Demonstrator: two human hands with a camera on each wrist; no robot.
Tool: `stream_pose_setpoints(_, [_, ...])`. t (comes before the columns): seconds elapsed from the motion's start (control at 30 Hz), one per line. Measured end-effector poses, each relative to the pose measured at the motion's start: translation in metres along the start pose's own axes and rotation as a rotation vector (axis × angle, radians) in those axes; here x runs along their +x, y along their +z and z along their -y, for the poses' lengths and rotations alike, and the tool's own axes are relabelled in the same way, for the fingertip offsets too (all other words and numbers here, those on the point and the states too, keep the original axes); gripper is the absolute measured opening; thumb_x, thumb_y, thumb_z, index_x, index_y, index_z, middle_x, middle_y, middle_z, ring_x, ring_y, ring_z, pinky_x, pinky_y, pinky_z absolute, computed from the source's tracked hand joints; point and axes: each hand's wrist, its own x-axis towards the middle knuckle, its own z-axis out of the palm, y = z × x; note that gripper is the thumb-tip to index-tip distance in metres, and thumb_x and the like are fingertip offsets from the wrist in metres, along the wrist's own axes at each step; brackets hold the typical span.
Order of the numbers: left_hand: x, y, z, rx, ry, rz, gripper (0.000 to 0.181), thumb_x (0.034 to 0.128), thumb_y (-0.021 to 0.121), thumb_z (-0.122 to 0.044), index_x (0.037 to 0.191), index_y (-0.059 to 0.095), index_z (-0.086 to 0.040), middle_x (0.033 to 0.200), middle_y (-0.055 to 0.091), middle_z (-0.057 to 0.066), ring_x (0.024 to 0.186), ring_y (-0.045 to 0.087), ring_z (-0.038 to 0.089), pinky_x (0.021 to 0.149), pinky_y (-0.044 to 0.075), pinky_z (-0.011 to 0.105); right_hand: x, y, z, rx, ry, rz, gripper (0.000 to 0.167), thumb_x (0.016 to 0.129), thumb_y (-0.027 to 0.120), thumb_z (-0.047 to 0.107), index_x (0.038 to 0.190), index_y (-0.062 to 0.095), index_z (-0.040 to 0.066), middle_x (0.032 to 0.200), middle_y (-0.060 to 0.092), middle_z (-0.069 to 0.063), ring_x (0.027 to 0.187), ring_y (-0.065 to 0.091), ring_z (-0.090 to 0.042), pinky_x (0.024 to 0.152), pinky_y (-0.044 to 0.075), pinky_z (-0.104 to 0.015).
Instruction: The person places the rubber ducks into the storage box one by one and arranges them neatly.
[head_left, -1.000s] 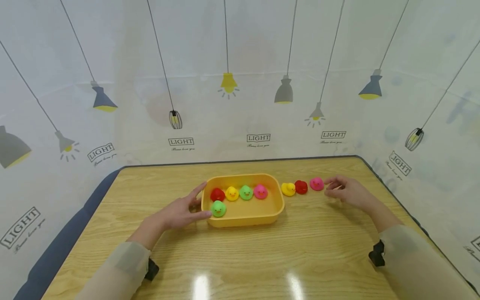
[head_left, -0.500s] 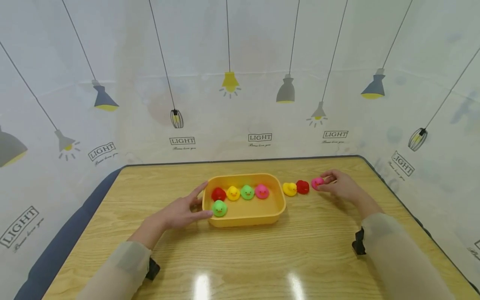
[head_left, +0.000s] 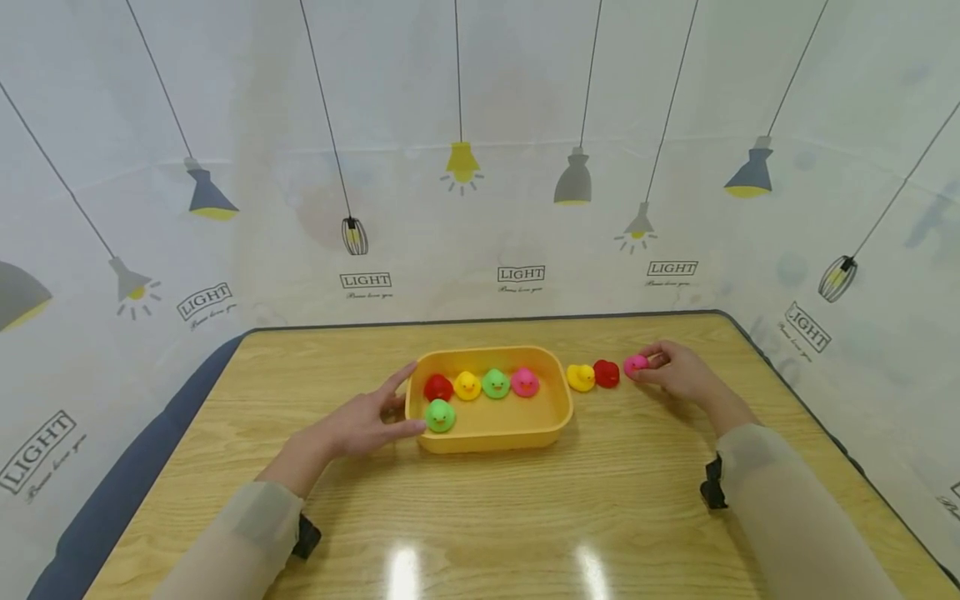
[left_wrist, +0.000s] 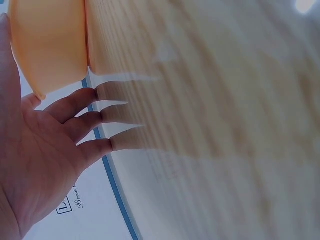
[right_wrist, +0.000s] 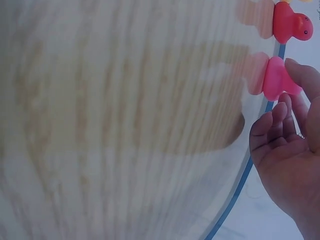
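In the head view my left hand [head_left: 367, 423] rests at the left end of a yellow-orange plastic tray [head_left: 491, 443], fingers spread and fairly straight. Its thumb lies along the near rim; in the left wrist view, three fingertips reach the tabletop beside the tray [left_wrist: 52, 40]. To the right of the tray, my right hand [head_left: 681, 372] pinches a pink rubber duck [head_left: 634, 365] between thumb and fingers. That pink duck [right_wrist: 273, 82] is at table level in the right wrist view. A red rubber duck [head_left: 607, 374] and a yellow rubber duck [head_left: 581, 377] stand between it and the tray.
Inside the tray, a red duck [head_left: 438, 387], yellow duck [head_left: 467, 386], green duck [head_left: 496, 383] and pink duck [head_left: 525, 382] form a back row. Another green duck [head_left: 440, 415] sits at front left. A lamp-patterned cloth [head_left: 480, 217] hangs behind the wooden table [head_left: 480, 517].
My right hand has moved left to the pink duck beside the tray and now pinches it. The left hand stays at the tray; the whole view has shifted slightly.
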Motion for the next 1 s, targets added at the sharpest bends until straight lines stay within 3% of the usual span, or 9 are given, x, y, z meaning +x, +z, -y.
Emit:
stream_pose_setpoints(0.27, [0.000,0.001,0.001,0.001,0.003,-0.004,0.105,0.0946,0.067,-0.080,0.173,0.002,-0.055,0.171,0.049,0.014,0.160,0.040,0.051,0.129,0.027,0.077,-0.003,-0.002,-0.004,0.003,-0.022,0.002,0.056,0.104,0.077,0.025,0.145,0.055,-0.005,0.128,0.059,-0.025,0.089,0.059,-0.024,0.070,0.055,-0.029])
stream_pose_setpoints(0.53, [0.000,0.001,0.000,0.010,0.011,-0.009,0.104,0.0956,0.066,-0.079,0.174,0.002,-0.054,0.171,0.049,0.015,0.160,0.040,0.051,0.129,0.027,0.076,-0.015,-0.008,-0.003,-0.077,-0.114,-0.043,0.055,0.104,0.077,0.031,0.146,0.061,0.001,0.127,0.064,-0.019,0.105,0.059,-0.029,0.082,0.052,-0.032])
stream_pose_setpoints(0.8, [0.001,0.001,0.001,0.016,0.013,-0.005,0.103,0.0967,0.065,-0.078,0.174,0.001,-0.054,0.171,0.048,0.014,0.160,0.040,0.050,0.129,0.027,0.076,-0.036,-0.006,0.016,-0.073,-0.233,-0.067,0.050,0.102,0.080,0.028,0.143,0.066,0.003,0.122,0.067,-0.018,0.090,0.056,-0.021,0.066,0.051,-0.027])
stream_pose_setpoints(1.0, [0.001,0.001,0.001,0.015,0.010,-0.007,0.103,0.0971,0.066,-0.077,0.174,0.001,-0.055,0.171,0.048,0.014,0.160,0.041,0.050,0.129,0.027,0.077,-0.046,0.007,0.039,-0.056,-0.325,-0.067,0.045,0.099,0.084,0.025,0.137,0.071,0.006,0.114,0.066,-0.015,0.083,0.054,-0.017,0.062,0.047,-0.024])
